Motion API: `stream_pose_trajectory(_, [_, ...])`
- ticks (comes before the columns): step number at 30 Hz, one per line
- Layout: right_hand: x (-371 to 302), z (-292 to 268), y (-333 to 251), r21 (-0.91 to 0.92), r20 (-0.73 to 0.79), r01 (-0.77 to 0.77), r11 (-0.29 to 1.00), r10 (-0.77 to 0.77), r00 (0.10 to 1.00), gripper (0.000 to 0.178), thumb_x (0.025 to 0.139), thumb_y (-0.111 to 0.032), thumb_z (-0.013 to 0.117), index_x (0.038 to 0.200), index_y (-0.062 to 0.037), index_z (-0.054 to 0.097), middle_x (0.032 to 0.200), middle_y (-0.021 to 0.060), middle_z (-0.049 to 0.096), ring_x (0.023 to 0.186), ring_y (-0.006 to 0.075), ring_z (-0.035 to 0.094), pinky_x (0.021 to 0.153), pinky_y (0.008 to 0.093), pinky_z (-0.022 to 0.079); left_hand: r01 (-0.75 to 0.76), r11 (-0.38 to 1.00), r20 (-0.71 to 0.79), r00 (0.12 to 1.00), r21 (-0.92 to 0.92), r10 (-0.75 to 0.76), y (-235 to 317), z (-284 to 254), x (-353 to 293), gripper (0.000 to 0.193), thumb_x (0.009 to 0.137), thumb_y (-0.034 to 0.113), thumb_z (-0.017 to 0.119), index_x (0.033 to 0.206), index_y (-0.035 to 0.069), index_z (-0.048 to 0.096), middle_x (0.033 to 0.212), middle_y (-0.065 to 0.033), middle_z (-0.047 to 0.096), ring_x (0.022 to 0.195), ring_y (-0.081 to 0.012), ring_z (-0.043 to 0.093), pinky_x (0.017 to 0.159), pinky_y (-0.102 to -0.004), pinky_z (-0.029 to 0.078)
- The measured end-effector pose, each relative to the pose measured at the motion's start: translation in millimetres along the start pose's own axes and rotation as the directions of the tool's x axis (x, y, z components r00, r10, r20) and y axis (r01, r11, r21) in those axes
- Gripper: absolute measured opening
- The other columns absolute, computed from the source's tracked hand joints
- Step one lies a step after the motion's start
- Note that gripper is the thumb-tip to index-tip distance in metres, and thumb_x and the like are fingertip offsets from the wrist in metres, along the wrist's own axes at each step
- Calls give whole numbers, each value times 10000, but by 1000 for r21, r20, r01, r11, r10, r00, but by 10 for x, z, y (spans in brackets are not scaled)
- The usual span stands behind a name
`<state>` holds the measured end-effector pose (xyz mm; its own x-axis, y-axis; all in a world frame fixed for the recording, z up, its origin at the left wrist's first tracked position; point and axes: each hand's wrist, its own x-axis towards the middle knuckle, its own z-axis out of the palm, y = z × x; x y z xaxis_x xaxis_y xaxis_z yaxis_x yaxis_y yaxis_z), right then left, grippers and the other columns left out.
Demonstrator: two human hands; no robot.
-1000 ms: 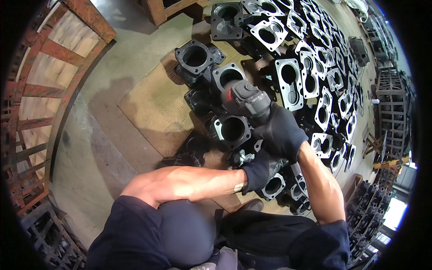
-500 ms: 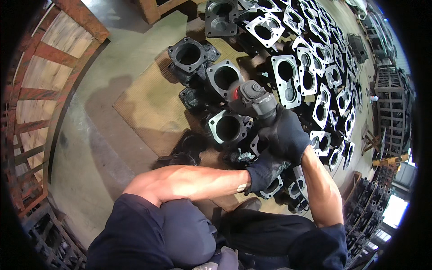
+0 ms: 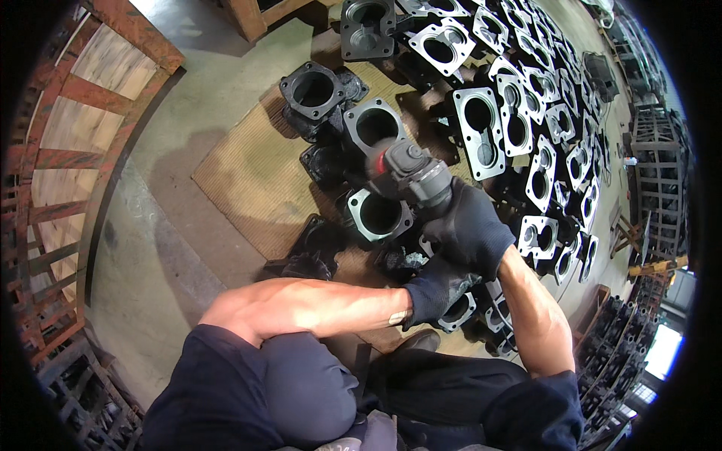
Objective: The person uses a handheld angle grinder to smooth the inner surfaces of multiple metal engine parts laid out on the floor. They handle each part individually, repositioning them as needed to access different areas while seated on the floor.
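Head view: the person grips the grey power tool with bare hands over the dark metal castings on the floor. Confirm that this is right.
Not quite: the hands are not bare. The head view shows dark gloves on both the right hand gripping the grey power tool and the left hand just below it. The rest holds: dark metal castings lie on the floor beneath.

Two gloved hands — left (image 3: 436, 289), right (image 3: 470, 229) — one power tool (image 3: 410, 177), and castings (image 3: 380, 214) by the dozens — too many to count.

Metal workshop, cast housings (image 3: 481, 131), concrete floor (image 3: 173, 248)
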<state>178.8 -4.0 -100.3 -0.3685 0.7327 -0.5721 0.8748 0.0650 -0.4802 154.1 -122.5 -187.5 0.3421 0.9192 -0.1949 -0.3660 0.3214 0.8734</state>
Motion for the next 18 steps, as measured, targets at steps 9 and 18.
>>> stream_pose_trajectory(9, [-26, 74, 271, 95, -22, 47, 994, -45, 999, 535, 600, -222, 756, 1046, 33, 607, 894, 225, 694, 874, 346, 690, 795, 369, 533, -17, 968, -13, 1000, -250, 14, -69, 138, 2, 258, 937, 85, 579, 1182, 2, 572, 1151, -92, 634, 1033, -148, 556, 911, -295, 460])
stream_pose_trajectory(18, [39, 39, 121, 56, 11, 36, 998, -36, 999, 553, 601, -263, 773, 1049, 13, 603, 913, 235, 685, 900, 372, 675, 825, 386, 523, -125, 953, -17, 991, 275, 135, 55, -27, -37, 211, 932, 62, 556, 1132, 10, 599, 1104, -112, 650, 996, -165, 588, 887, -309, 478])
